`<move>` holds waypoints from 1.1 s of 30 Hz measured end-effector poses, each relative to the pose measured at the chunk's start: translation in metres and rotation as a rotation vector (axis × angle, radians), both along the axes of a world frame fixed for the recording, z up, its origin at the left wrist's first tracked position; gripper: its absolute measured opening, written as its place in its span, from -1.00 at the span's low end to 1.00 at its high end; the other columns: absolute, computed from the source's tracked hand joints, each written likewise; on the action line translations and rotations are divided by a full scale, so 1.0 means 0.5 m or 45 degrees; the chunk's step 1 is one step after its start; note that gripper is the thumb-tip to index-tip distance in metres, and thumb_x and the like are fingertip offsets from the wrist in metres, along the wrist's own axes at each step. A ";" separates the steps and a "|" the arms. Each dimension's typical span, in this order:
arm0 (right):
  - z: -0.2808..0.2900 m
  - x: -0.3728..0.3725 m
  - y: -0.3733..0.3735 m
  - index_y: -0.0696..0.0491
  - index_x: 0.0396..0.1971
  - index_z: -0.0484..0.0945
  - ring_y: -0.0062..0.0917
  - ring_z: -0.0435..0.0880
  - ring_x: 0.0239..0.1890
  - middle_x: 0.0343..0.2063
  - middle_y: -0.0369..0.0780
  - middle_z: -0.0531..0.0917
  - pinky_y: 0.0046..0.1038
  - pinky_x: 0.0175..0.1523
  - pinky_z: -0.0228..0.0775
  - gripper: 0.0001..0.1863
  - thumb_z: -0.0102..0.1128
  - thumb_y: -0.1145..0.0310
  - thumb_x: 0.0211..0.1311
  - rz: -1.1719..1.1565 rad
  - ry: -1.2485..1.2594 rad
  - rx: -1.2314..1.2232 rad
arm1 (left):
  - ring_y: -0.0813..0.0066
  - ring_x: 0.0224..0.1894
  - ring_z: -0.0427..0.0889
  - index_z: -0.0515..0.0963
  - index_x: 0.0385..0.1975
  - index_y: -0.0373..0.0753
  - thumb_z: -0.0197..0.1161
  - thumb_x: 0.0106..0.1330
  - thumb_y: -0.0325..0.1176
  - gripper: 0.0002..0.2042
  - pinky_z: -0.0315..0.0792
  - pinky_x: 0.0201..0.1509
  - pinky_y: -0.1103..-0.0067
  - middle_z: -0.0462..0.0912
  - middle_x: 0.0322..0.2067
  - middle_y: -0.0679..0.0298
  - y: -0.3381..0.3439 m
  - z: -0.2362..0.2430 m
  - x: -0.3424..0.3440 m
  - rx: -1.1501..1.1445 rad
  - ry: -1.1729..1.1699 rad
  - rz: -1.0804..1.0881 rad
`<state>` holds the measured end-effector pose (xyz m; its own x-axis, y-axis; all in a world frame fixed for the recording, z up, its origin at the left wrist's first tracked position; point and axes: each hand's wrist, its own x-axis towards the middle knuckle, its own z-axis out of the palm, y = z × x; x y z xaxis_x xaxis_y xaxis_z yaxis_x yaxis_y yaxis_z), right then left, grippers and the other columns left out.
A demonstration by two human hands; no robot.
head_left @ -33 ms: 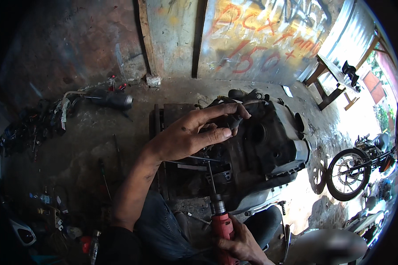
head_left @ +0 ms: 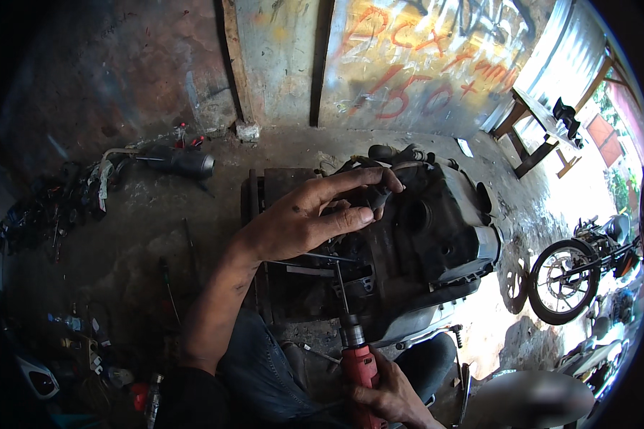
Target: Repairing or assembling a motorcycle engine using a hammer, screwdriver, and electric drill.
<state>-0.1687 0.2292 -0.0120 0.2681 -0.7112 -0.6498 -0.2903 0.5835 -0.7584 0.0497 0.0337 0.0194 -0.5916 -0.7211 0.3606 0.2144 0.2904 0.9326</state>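
My left hand (head_left: pixel 315 214) is raised over the dark engine block (head_left: pixel 436 236), with its thumb and fingers closed on a small dark cylindrical part (head_left: pixel 378 196). The fingers cover much of that part, so its exact kind is unclear. Lower down, my right hand (head_left: pixel 393 393) wraps around a red power drill (head_left: pixel 359 366) with a silver chuck. The drill's long thin bit (head_left: pixel 343 289) points away from me, and its tip is by a metal bracket on the near side of the engine. Whether the tip touches anything I cannot tell.
A wrench-like metal tool (head_left: pixel 426 333) lies at the engine's near edge. On the left floor are an exhaust muffler (head_left: pixel 182 163), tangled dark parts and scattered tools. A motorcycle (head_left: pixel 572 279) and a wooden bench (head_left: pixel 533 118) stand at the right. A painted wall (head_left: pixel 422 64) closes the back.
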 end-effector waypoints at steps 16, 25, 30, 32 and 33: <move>-0.019 -0.018 0.001 0.18 0.09 0.45 -0.45 0.63 -0.20 -0.26 -0.16 0.67 -0.33 0.02 0.48 -0.28 0.47 0.17 -0.09 0.089 -0.042 -0.077 | 0.50 0.01 0.52 0.37 0.24 -0.36 0.14 0.43 -0.37 -0.58 0.33 0.23 0.48 0.53 -0.08 0.25 0.003 0.009 -0.009 0.089 -0.055 0.012; -0.004 -0.014 -0.001 0.21 0.07 0.45 -0.43 0.67 -0.25 -0.31 -0.10 0.69 -0.32 -0.03 0.52 -0.30 0.45 0.18 -0.08 0.058 -0.014 -0.120 | 0.49 0.02 0.52 0.35 0.26 -0.38 0.15 0.43 -0.36 -0.55 0.31 0.25 0.47 0.53 -0.07 0.21 0.003 0.005 -0.007 0.107 -0.047 0.006; -0.007 -0.016 -0.003 0.21 0.07 0.45 -0.40 0.69 -0.32 -0.37 -0.11 0.70 -0.31 -0.05 0.54 -0.32 0.42 0.21 -0.07 0.129 0.039 -0.158 | 0.45 0.05 0.51 0.32 0.28 -0.39 0.15 0.43 -0.37 -0.54 0.29 0.27 0.44 0.53 -0.05 0.17 0.000 0.006 -0.007 0.062 -0.053 -0.011; -0.008 -0.018 -0.004 0.21 0.07 0.45 -0.40 0.70 -0.31 -0.36 -0.11 0.70 -0.32 -0.05 0.54 -0.33 0.42 0.21 -0.07 0.127 0.010 -0.167 | 0.43 0.05 0.50 0.31 0.29 -0.40 0.14 0.43 -0.38 -0.54 0.28 0.28 0.43 0.53 -0.05 0.16 -0.001 0.005 -0.007 0.066 -0.061 -0.017; -0.008 -0.018 -0.004 0.20 0.07 0.45 -0.40 0.70 -0.31 -0.36 -0.10 0.70 -0.33 -0.05 0.54 -0.33 0.41 0.22 -0.07 0.140 0.039 -0.152 | 0.42 0.06 0.50 0.31 0.29 -0.41 0.15 0.43 -0.37 -0.53 0.28 0.28 0.43 0.53 -0.05 0.15 -0.002 0.005 -0.007 0.059 -0.061 -0.017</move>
